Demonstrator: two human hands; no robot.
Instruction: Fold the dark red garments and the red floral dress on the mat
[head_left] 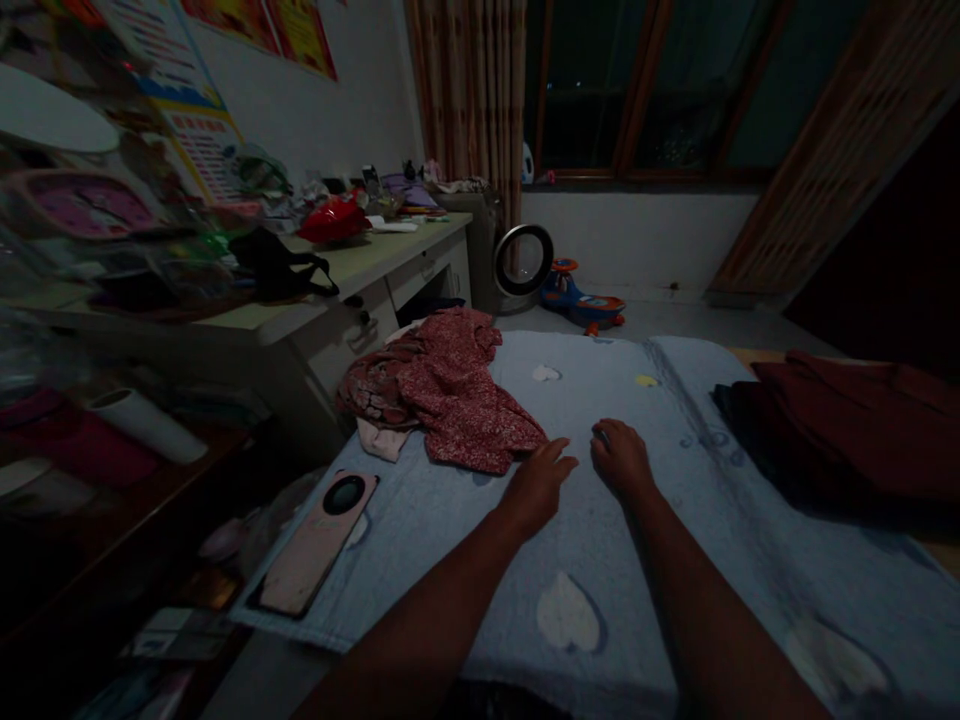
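My left hand [537,486] is over the blue bedspread [480,560], with its fingers apart and nothing in them. Its knuckles are right beside the pointed corner of a crumpled red patterned garment [469,400]; whether they touch I cannot tell. To the right, my right hand [624,458] is low over the same bedspread, fingers loosely bent, with nothing visible in them. A narrow strip of bedspread shows between the two hands. Under the red garment's left side lies a brownish patterned cloth [379,385], and a pale cloth [382,440] pokes out below.
A pink phone [319,555] lies near the bed's left edge. Dark red folded clothes [855,420] are stacked at the right. A cluttered desk [420,245] stands at the left. Beyond the bed are an open round washer door [523,260] and a blue ride-on toy [577,297].
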